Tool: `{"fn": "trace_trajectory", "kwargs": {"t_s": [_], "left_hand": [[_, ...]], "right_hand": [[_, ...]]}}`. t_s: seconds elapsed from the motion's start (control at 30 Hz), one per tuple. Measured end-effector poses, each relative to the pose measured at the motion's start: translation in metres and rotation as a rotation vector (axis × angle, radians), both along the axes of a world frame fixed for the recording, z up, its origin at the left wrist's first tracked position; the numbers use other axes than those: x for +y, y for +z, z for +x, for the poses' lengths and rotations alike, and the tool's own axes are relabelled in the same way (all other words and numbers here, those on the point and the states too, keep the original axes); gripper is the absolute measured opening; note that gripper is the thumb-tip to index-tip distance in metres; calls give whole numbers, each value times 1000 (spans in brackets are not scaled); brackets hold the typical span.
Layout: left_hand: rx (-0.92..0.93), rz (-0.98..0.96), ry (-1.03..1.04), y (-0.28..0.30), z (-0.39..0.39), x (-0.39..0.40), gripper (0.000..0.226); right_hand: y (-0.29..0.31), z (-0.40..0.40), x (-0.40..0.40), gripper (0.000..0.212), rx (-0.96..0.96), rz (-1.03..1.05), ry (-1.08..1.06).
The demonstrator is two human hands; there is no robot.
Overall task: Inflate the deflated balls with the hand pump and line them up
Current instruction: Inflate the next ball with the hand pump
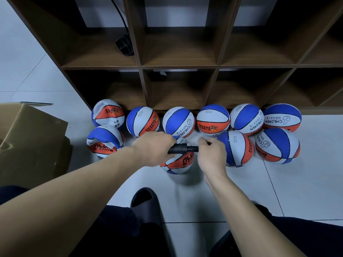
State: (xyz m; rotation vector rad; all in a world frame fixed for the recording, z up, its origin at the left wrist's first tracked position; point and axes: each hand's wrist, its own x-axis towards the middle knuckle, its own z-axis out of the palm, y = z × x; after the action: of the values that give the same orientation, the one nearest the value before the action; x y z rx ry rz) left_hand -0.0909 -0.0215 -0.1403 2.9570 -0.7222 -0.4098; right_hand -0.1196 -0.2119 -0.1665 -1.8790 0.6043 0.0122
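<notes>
Mid-frame, the pump [182, 148] lay crosswise: left hand [154, 146] gripped its barrel, right hand [211, 152] apparently pinched its handle, above a ball [179, 162].

Black hand pump [182, 148] held level above a red, white and blue ball [179, 162] on the floor. Six like balls [213, 120] lined along the shelf foot; two more at right, one dented ball [104, 140] at left.

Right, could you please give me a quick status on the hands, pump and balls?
Left hand grips pump body; right hand grips its other end. Pump over front ball. Six balls lined at shelf. Nothing blocking.
</notes>
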Motion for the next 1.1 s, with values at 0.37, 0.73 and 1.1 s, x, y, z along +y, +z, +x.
{"fn": "trace_trajectory", "kwargs": {"t_s": [0.37, 0.73, 1.1], "left_hand": [[-16, -24, -35, 0, -4, -13, 20], [13, -49, 60, 4, 9, 5, 19], [2, -14, 3, 0, 0, 0, 27]], "right_hand": [[4, -5, 16, 38, 18, 69, 61], [12, 28, -64, 36, -14, 139, -77], [-7, 12, -27, 43, -69, 26, -122]]}}
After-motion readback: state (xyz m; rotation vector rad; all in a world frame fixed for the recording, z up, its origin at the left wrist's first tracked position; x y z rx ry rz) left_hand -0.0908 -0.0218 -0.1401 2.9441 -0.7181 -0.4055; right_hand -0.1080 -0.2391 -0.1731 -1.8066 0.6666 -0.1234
